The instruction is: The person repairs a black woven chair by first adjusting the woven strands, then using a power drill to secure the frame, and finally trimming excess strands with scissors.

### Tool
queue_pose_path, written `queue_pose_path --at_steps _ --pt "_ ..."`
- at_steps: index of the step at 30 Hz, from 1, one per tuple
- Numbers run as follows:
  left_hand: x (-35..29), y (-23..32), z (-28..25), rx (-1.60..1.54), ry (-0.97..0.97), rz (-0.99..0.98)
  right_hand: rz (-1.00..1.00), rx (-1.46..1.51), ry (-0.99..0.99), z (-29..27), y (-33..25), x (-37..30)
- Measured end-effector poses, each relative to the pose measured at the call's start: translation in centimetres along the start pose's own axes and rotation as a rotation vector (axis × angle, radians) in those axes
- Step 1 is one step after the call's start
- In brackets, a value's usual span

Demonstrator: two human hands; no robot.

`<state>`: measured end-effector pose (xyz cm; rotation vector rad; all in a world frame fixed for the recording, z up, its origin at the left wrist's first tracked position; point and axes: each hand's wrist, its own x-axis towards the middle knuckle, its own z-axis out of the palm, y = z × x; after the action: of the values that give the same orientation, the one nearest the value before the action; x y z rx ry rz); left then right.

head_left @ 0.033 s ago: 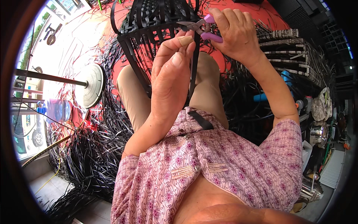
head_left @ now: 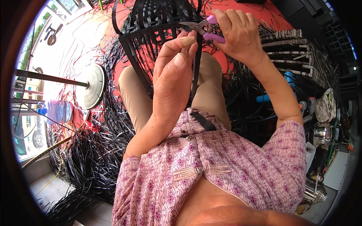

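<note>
My right hand (head_left: pixel 241 35) is wrapped round the purple-handled cutting pliers (head_left: pixel 214 37), whose blades point left, just above my left fingertips. My left hand (head_left: pixel 171 69) is raised with its fingers bent together and a tan tape wrap on one fingertip. What those fingers pinch, if anything, is hidden; a small dark end shows at the blades. Behind the hands, between my knees, stands a black woven-strip basket (head_left: pixel 141 32) with loose strips standing up from it and long dark straps running down toward my lap.
Heaps of black plastic strips (head_left: pixel 94 162) cover the floor on the left and right. A round pole base (head_left: pixel 94 86) and a water jug (head_left: pixel 58 111) stand at left. To the right are a patterned woven stack (head_left: pixel 290 54), a blue tool (head_left: pixel 264 98) and metal pots (head_left: pixel 322 135).
</note>
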<state>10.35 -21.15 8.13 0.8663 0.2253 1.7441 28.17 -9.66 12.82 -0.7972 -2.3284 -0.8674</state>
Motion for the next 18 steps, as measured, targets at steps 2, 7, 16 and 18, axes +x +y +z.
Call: queue_pose_path --at_steps 2,7,16,18 --pt "0.1 0.1 0.0 0.006 -0.015 -0.001 -0.011 0.066 -0.011 0.6 0.4 -0.2" --pt "0.0 0.3 0.3 0.016 0.036 -0.031 -0.035 0.129 -0.048 1.4 1.1 -0.4" --pt "-2.7 0.6 -1.1 0.303 0.492 -0.294 -0.132 0.261 -0.043 0.5 1.6 -2.8" --pt "-2.0 0.1 -1.8 0.325 0.512 -0.219 -0.131 0.192 -0.022 -0.1 1.4 -2.0"
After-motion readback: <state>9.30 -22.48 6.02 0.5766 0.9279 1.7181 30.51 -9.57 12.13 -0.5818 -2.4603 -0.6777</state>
